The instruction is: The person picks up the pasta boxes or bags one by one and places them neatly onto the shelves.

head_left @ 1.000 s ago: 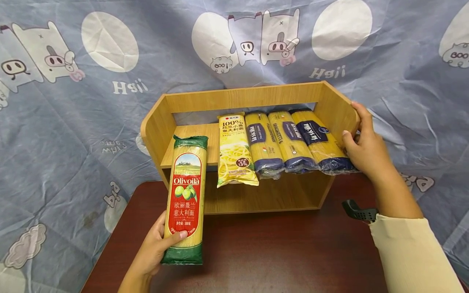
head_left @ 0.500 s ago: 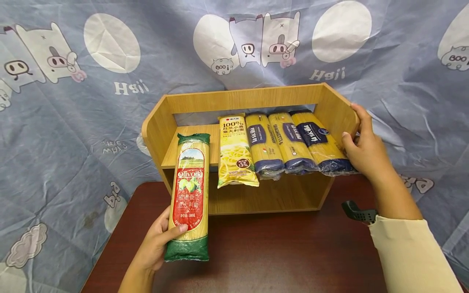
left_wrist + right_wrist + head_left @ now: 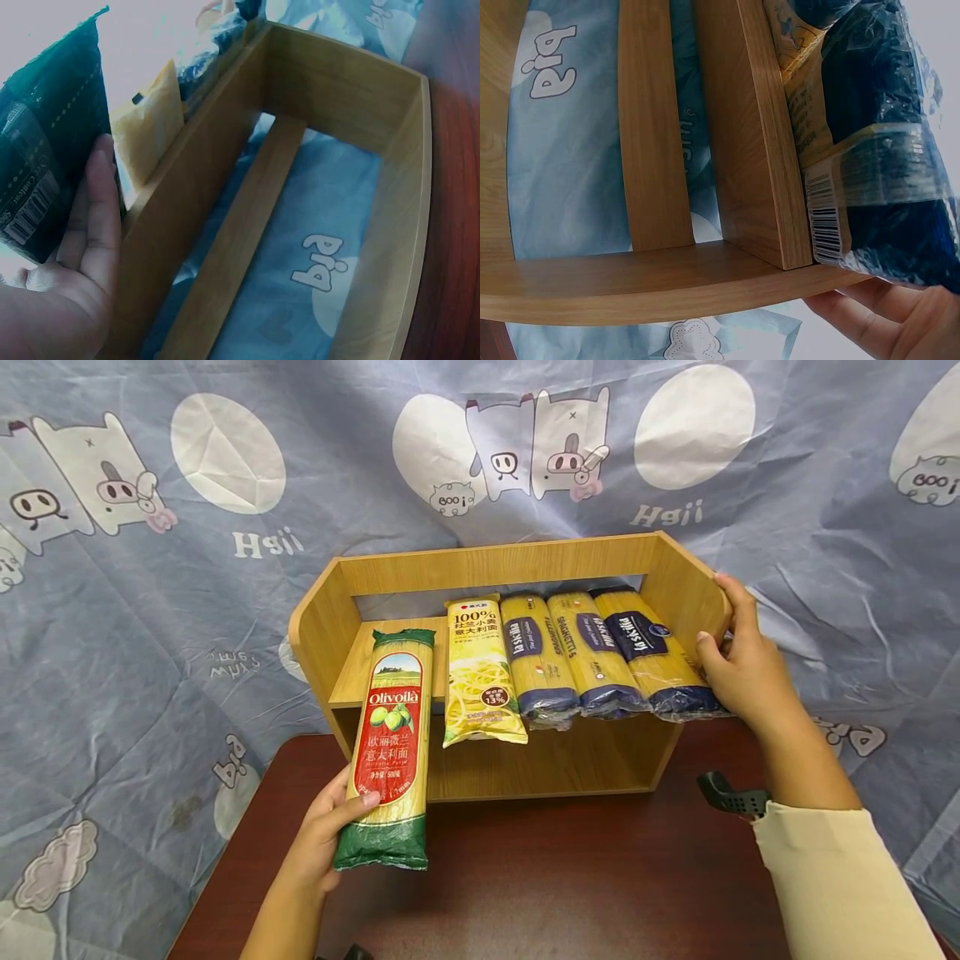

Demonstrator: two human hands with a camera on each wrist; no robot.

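Observation:
My left hand (image 3: pixel 322 827) holds a pack of spaghetti (image 3: pixel 393 718) with a red label and green ends, thumb across its lower front. The pack's upper end overlaps the left part of the shelf's upper board in the head view; whether it touches the board I cannot tell. The left wrist view shows the pack's green end (image 3: pixel 52 135) above the fingers. At the far right, my right hand (image 3: pixel 750 660) grips the side panel of the wooden shelf (image 3: pixel 495 560), thumb inside. Beside the thumb lies a blue-and-clear spaghetti pack (image 3: pixel 652 643).
On the upper board, a yellow pasta pack (image 3: pixel 483 668) lies beside several blue-labelled spaghetti packs (image 3: pixel 540 652), their front ends overhanging the edge. The lower compartment (image 3: pixel 540 760) is open at the front. The shelf stands on a dark red table (image 3: pixel 570 868) before a patterned cloth (image 3: pixel 337 460).
The red-labelled spaghetti pack has moved up and to the right in my left hand, closer to the yellow pack. My right hand stays on the side panel.

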